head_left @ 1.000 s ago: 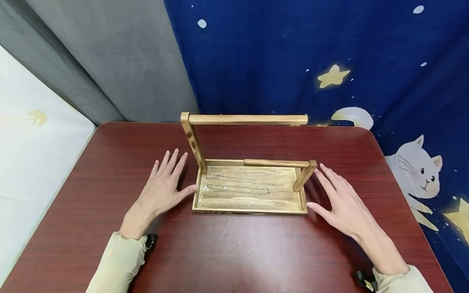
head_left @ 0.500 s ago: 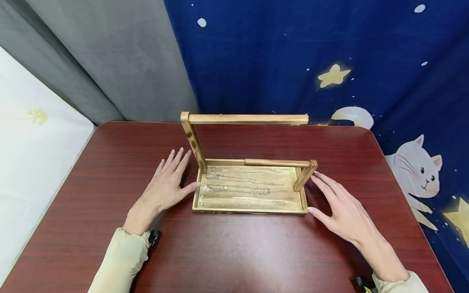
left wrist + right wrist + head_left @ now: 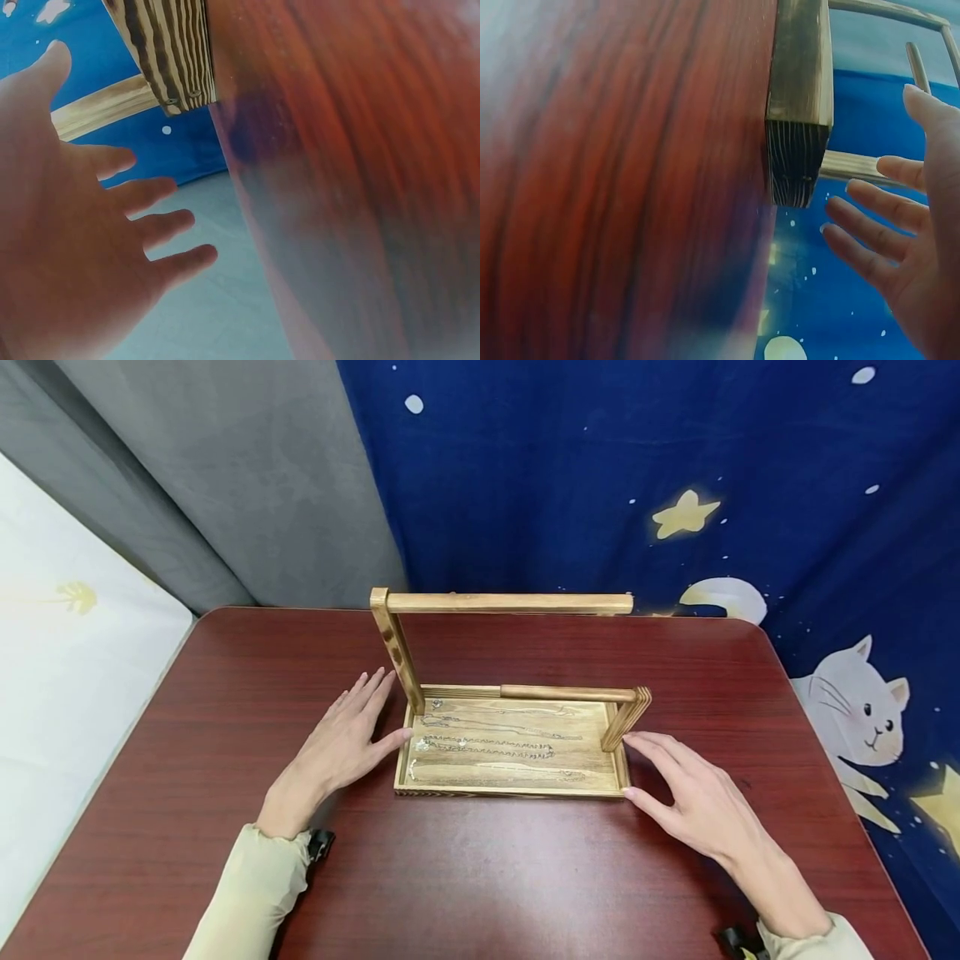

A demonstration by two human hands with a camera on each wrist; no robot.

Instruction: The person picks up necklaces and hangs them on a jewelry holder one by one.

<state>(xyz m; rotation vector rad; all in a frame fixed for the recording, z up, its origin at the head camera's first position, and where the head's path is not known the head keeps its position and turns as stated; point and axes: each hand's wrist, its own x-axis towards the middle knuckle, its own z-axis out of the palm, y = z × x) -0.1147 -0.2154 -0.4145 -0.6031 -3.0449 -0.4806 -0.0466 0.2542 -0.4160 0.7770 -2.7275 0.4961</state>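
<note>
A wooden jewelry stand with a shallow tray base rests on the table, also seen from its ends in the left wrist view and right wrist view. Several thin necklaces lie lengthwise in the tray. My left hand is at the left end, fingers spread and extended, thumb tip right at the tray's rim. At the right end is my right hand, its fingers loosely extended and its fingertips and thumb close against the tray's side. Neither hand grips anything.
A tall post carries a long upper bar over the back of the tray. A shorter post at the right bears a lower bar. Behind the reddish-brown table hang a grey curtain and a blue patterned curtain.
My left hand has shifted slightly right to the tray's left rim. My right hand has moved left and nearer to me, its fingers leaving the short post for the tray's right side.
</note>
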